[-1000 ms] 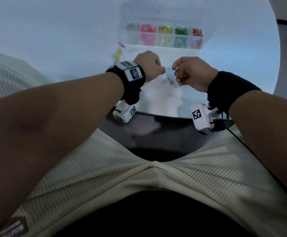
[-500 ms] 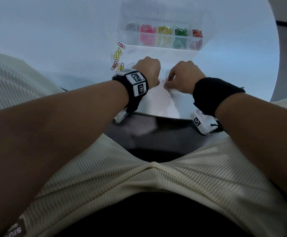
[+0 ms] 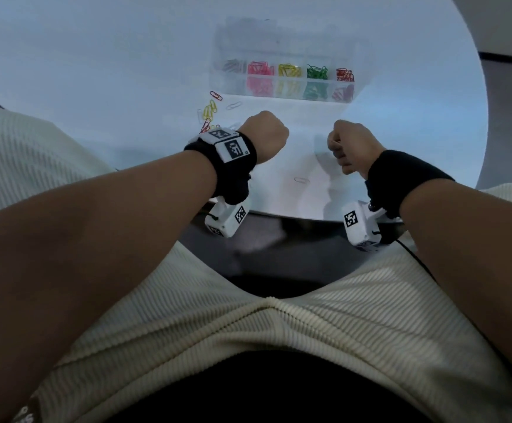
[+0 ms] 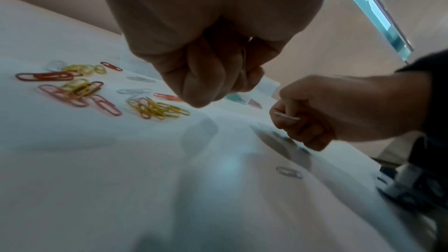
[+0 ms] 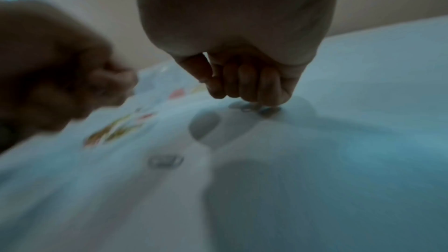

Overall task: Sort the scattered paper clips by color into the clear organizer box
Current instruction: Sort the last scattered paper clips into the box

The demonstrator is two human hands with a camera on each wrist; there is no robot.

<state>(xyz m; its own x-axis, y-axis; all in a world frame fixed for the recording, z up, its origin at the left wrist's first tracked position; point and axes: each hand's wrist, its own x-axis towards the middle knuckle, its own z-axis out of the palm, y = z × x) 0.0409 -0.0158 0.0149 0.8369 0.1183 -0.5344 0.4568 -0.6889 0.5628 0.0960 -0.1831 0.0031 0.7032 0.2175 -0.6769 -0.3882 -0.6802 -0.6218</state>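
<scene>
The clear organizer box (image 3: 231, 85) stands at the back of the table, with white, pink, yellow, green and red clips in separate compartments. Scattered yellow, red and pink paper clips (image 3: 208, 115) (image 4: 80, 87) lie left of my left hand. My left hand (image 3: 265, 137) (image 4: 218, 83) hangs as a fist above the table, and a thin clip wire (image 4: 243, 60) shows between its curled fingers. My right hand (image 3: 344, 148) (image 5: 242, 87) pinches a white clip (image 4: 287, 116). A single white clip (image 3: 302, 180) (image 4: 289, 172) lies near the front edge between the hands.
The round white table (image 3: 80, 71) ends just in front of my wrists, with my lap below it. More white clips (image 4: 134, 91) lie among the coloured ones. The right wrist view is blurred.
The hands were close together and low over the white clips. They have lifted and drawn apart, the right one to the right. One white clip stays on the table.
</scene>
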